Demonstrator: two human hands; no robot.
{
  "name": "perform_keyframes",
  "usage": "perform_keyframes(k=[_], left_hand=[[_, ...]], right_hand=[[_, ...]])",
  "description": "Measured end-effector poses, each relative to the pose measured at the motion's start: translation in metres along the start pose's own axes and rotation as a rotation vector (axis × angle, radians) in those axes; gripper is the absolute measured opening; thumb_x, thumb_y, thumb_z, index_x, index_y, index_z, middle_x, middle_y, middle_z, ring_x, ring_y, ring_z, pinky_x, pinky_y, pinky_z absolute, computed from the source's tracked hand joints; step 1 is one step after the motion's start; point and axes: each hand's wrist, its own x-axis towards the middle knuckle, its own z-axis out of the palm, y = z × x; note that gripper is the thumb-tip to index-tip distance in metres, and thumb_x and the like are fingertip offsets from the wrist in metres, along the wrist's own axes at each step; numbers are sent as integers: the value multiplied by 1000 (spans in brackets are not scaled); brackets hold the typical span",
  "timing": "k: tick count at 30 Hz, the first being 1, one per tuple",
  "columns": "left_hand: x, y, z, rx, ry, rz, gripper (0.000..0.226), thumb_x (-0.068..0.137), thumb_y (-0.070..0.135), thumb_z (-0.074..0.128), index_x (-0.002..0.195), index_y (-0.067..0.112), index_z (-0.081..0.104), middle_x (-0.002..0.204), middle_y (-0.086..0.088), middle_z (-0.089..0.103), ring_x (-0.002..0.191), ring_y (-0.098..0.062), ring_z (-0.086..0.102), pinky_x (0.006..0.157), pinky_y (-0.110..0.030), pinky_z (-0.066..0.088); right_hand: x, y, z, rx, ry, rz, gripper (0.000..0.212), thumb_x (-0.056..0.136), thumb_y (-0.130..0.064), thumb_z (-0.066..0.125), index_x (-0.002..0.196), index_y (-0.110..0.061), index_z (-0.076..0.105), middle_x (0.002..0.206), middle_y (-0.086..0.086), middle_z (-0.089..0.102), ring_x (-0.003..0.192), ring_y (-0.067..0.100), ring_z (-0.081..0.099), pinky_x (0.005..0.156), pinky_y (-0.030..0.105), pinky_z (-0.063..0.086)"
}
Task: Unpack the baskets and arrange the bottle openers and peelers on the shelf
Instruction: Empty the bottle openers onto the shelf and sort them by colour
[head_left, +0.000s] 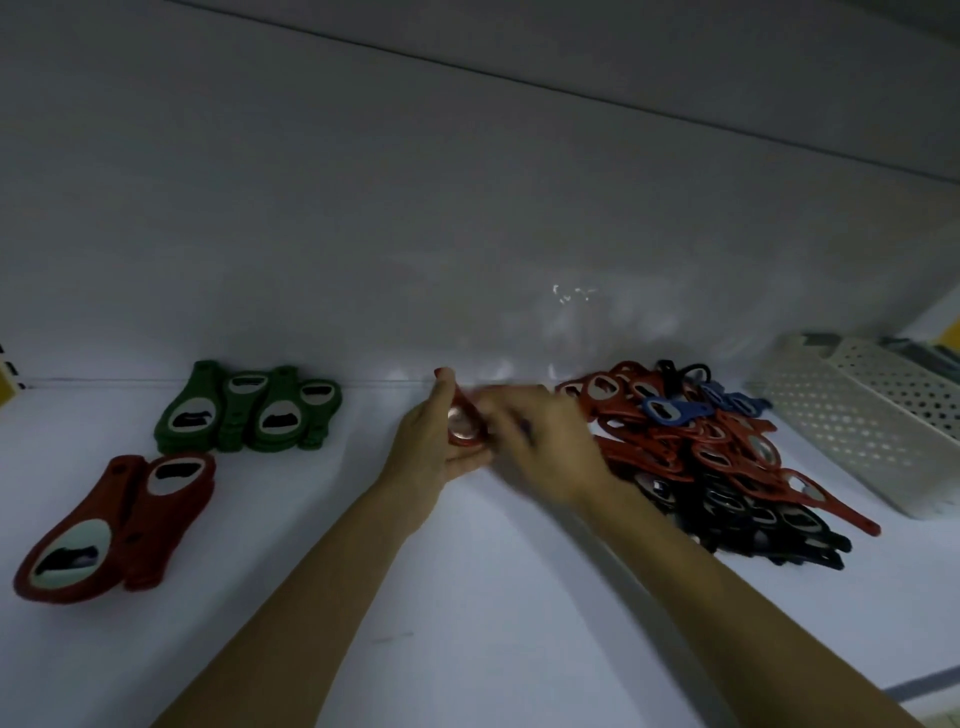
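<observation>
**A:** Your left hand (434, 449) is curling its fingers round a slim red plastic bottle opener with a metal mouth (464, 422). You are holding it tilted just over the flat white shelf board (467, 597), close to the back wall.

**B:** Your right hand (540, 441) is hovering just beside it, with its fingers reaching towards that same opener. It is blurring so badly that I cannot tell whether it is pinching anything or only touching.

**A:** To the right of your right hand, a loose pile of slim red, black and blue bottle openers (717, 457) is sprawling across the right part of the shelf. Your wrist is partly hiding its near edge.

**B:** Beyond the pile, at the far right, two white perforated plastic baskets (852, 415) are sitting side by side and touching.

**A:** On your left, four green wide-bodied plastic bottle openers (249, 410) are lying in an overlapping row near the back wall, well apart from your left hand.

**B:** Nearer to you and further left, two dark red wide-bodied bottle openers (114, 525) are lying next to each other, overlapping, with their metal mouths facing up.
</observation>
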Motion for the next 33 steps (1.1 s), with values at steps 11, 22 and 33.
perform_keyframes(k=[11,22,33], left_hand=[[-2,1,0,-54,40,71,45,92,-13,43,133,5,44,128,-18,54,98,-25,62,67,-28,56],[0,-1,0,-104,36,-16,16,93,27,58,99,13,61,107,-14,65,85,-20,68,69,-31,59],[-31,-24,18,-18,-246,-80,23,94,-1,49,116,4,56,112,-20,65,84,-24,70,63,-24,57]], right_hand=[[32,49,21,-352,-244,580,46,85,-58,56,109,-20,67,101,1,70,94,23,65,80,33,50],[31,7,-4,-827,88,48,17,82,-22,74,73,-12,65,51,1,58,40,20,52,46,22,38],[-61,-11,-41,137,301,416,25,96,-26,51,92,-14,72,85,1,72,78,18,66,66,37,53]])
